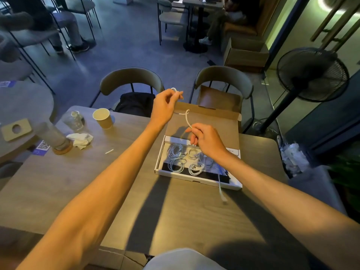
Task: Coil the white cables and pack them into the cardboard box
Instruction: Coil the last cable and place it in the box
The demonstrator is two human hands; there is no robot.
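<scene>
A flat cardboard box (202,180) lies open on the table, its brown lid (218,123) tilted back. Several coiled white cables (176,159) lie inside it. Above the box I hold one white cable (187,117) between both hands. My left hand (165,106) pinches a loop of it at the top, raised over the lid's far edge. My right hand (206,139) grips the cable lower down, over the box. A loose cable end (222,190) hangs over the box's front rim onto the table.
On the wooden table (78,182) to the left stand a paper cup (103,117), a glass jar (75,119), a tall glass (54,137) and a crumpled tissue (80,139). Two chairs (132,82) face me. A standing fan (311,75) is on the right.
</scene>
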